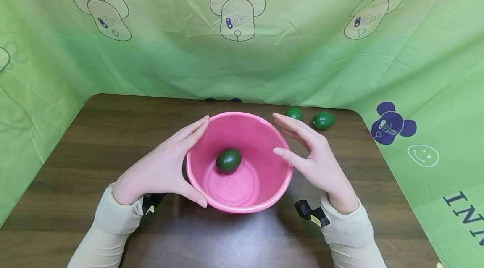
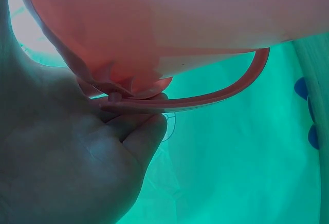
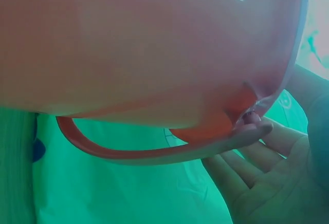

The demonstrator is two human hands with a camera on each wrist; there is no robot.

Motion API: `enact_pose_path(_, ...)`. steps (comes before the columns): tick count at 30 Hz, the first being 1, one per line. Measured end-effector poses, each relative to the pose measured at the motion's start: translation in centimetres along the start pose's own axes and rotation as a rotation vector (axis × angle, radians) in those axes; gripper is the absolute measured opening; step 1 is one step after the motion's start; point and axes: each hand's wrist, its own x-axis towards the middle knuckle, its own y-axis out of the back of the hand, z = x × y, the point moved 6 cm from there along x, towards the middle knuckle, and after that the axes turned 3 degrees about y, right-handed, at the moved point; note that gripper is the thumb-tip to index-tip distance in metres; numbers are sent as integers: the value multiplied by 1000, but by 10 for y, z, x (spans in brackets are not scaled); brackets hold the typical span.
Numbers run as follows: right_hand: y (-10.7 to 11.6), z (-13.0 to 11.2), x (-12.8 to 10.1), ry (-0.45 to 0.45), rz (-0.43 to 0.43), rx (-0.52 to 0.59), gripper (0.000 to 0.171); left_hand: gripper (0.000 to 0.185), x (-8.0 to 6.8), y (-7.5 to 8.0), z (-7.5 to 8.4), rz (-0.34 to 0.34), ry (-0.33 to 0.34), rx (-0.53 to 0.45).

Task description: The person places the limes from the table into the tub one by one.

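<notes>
At the middle of the bench [image 1: 113,133] we cup the pink bucket [image 1: 264,192], left hand [image 1: 162,167] flat at nine o'clock, right hand [image 1: 314,158] spread at three. We press evenly and keep it level, so the avocado [image 1: 228,161] inside stays put.

A dark brown wood-grain bench [image 1: 94,154] with rounded far corners is carrying everything here, and green printed cloth is hanging around its left, far and right edges. A pink bucket [image 1: 242,201] is sitting upright on the bench near its middle, its handle hanging down against its outer wall in both wrist views. Two green egg-shaped pieces are lying directly on the bench at the far right: the smaller green piece [image 1: 293,113] is sitting just to the left of the larger green piece [image 1: 323,120], the two near each other but apart. Both are lying beyond the bucket, close to the far edge.
</notes>
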Motion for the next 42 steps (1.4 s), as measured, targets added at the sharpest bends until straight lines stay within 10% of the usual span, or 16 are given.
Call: enact_pose_path(42,60,34,-9,-31,222,-102,71,149,1,0,0,7,-1,1)
